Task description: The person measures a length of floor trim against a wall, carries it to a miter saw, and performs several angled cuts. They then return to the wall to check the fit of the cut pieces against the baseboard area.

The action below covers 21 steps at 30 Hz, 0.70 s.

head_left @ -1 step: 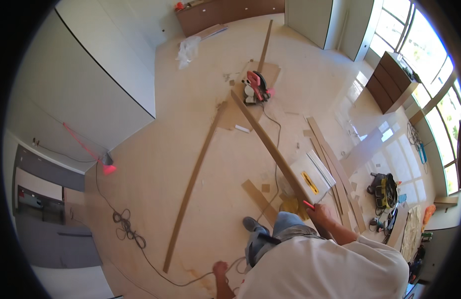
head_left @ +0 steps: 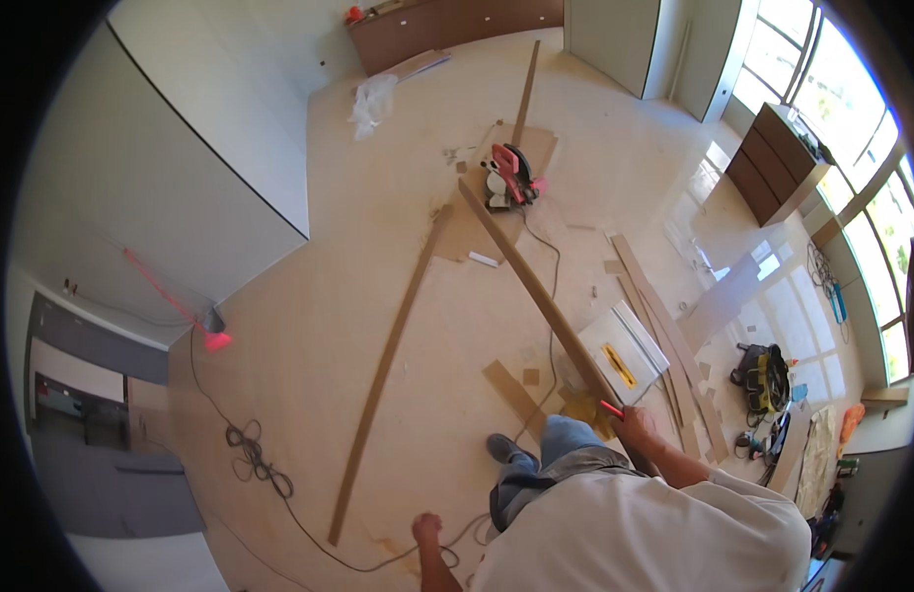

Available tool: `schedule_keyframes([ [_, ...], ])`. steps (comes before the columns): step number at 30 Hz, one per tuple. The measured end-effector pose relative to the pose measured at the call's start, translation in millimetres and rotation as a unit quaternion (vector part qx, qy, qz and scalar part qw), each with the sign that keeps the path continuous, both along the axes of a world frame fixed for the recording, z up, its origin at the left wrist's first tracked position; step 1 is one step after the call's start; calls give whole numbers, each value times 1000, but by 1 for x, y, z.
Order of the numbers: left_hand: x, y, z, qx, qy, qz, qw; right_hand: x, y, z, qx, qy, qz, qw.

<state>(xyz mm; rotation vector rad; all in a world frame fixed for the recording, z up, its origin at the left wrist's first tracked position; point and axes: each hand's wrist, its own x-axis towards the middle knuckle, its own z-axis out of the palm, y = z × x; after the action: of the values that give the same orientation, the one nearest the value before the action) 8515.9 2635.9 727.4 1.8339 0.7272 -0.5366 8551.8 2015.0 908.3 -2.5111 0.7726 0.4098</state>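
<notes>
My right hand point(head_left: 637, 426) grips a long brown board point(head_left: 536, 296) that slants from beside my body toward the red miter saw point(head_left: 511, 178), along with a red pen or pencil point(head_left: 611, 407). The saw stands on a brown sheet point(head_left: 467, 237) on the floor. My left hand point(head_left: 427, 525) hangs low near a black cable, fingers curled; I cannot see whether anything is inside. Another long board point(head_left: 388, 385) lies to the left. A white panel with a yellow object point(head_left: 618, 367) lies left of several loose strips point(head_left: 654, 306), beside the gripped board.
Coiled cable point(head_left: 250, 444) lies at lower left; another cord runs from the saw. A black-and-yellow tool bag point(head_left: 761, 378) and scattered tools sit at right. A brown cabinet point(head_left: 773, 163) stands by the windows. Walls point(head_left: 181, 168) border the left; plastic sheeting point(head_left: 371, 104) lies at the back.
My left hand has shifted slightly left and up. The view has moved very slightly; my right hand still grips the board.
</notes>
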Motion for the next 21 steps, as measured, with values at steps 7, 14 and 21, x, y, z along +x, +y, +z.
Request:
schedule_keyframes([
  [7, 355, 39, 75, 133, -73, -92, 984, 146, 87, -3, -22, 35, -48, 998],
  [14, 527, 24, 46, 248, 18, -395, 884, 343, 126, -71, -39, 5, -58, 998],
  [21, 724, 53, 86, 173, 66, -418, 890, 550, 162, -43, -6, 17, -118, 993],
])
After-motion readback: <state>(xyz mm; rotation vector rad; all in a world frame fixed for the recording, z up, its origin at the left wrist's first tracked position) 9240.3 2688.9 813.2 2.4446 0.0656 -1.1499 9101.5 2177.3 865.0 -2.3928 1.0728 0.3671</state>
